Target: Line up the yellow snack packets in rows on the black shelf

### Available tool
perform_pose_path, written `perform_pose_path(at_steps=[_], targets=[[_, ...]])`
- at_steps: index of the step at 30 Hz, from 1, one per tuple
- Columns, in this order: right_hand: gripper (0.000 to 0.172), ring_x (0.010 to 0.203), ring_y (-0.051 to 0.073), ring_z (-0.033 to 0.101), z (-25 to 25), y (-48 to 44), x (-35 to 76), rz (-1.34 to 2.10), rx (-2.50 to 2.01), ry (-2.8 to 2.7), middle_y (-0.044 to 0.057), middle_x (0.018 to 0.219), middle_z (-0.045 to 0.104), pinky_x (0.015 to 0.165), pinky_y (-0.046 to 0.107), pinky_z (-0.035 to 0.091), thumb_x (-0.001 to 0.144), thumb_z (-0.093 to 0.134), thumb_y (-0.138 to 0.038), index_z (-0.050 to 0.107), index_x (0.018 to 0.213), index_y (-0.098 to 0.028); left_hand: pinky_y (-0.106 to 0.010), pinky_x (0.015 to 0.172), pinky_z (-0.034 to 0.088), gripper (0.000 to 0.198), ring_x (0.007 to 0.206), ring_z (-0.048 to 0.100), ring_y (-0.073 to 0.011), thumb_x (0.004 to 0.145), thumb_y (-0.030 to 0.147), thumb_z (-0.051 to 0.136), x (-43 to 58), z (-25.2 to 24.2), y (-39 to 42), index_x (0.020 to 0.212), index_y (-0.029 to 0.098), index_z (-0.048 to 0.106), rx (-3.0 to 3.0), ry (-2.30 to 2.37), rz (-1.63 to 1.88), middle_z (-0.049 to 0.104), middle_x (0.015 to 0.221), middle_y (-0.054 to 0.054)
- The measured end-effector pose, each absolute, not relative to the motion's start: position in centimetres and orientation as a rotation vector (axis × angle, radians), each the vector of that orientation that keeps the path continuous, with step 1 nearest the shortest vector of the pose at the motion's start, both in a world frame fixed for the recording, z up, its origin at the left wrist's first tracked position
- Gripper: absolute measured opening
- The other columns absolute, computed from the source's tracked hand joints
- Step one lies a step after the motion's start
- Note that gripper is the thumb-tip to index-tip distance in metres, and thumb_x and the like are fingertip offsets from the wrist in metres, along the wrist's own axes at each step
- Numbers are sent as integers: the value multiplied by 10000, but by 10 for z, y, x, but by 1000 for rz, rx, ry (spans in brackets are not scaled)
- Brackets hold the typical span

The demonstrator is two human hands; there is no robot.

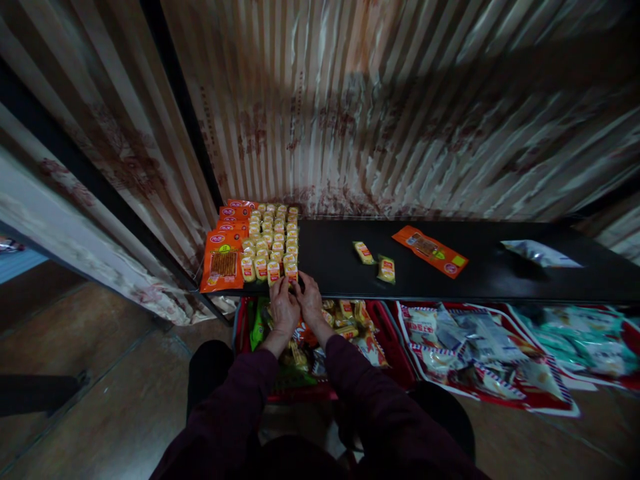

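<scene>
Rows of small yellow wrapped snack cakes (267,239) stand on the left part of a black shelf (330,267). At the front edge of these rows, my left hand (284,308) and my right hand (310,300) are close together. Their curled fingertips meet at the front snack cake (291,271) of the rightmost row, and both hands seem to grip it. My fingers partly hide its lower end. Orange snack packets (223,263) stand in a column left of the cakes. Two loose cakes, one of them a wrapped cake (386,269), lie farther right.
An orange packet (430,250) and a silvery-white packet (540,254) lie on the shelf to the right. Below its front edge are a red basket (400,363) of mixed snacks and more baskets with white packs (470,340) and green packs (585,337). Striped curtain (350,120) hangs behind.
</scene>
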State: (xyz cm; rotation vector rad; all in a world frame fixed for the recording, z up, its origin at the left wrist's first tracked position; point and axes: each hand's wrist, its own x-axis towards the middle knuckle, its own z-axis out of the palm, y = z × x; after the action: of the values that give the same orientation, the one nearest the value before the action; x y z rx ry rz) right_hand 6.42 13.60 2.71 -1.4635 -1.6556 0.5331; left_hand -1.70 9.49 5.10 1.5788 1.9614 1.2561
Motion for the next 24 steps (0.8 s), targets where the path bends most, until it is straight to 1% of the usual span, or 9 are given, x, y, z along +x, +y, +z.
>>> perform_pose_path(at_steps=[5, 11, 17, 24], targets=[[372, 1039, 236, 559, 24, 137, 63, 518, -1461, -1667, 148, 1141, 619, 947, 409, 433, 850, 442, -309, 578, 1147, -132, -395, 1040, 383, 487, 1193, 464, -238, 744, 44, 419, -17, 52, 95, 1198, 109, 582, 1575, 1989, 1223, 539, 1247, -147], [375, 1040, 237, 555, 20, 137, 59, 474, -1466, -1650, 155, 1140, 614, 943, 410, 432, 846, 438, -311, 578, 1143, -129, -378, 1054, 368, 509, 1209, 456, -221, 743, 35, 415, -19, 53, 94, 1211, 154, 577, 1594, 1987, 1219, 536, 1266, -113], [375, 1079, 240, 537, 14, 136, 59, 449, -1451, -1632, 150, 1168, 601, 959, 423, 421, 840, 445, -310, 575, 1150, -144, -370, 1069, 351, 515, 1236, 436, -216, 751, 35, 413, -20, 52, 93, 1233, 145, 557, 1597, 1991, 1195, 521, 1286, -123], [392, 1111, 245, 525, 14, 133, 61, 508, -1436, -1603, 148, 1196, 586, 975, 434, 418, 807, 491, -307, 573, 1156, -150, -374, 1063, 362, 506, 1238, 435, -221, 769, 56, 410, -21, 49, 91, 1253, 133, 536, 1655, 1987, 1202, 509, 1298, -131]])
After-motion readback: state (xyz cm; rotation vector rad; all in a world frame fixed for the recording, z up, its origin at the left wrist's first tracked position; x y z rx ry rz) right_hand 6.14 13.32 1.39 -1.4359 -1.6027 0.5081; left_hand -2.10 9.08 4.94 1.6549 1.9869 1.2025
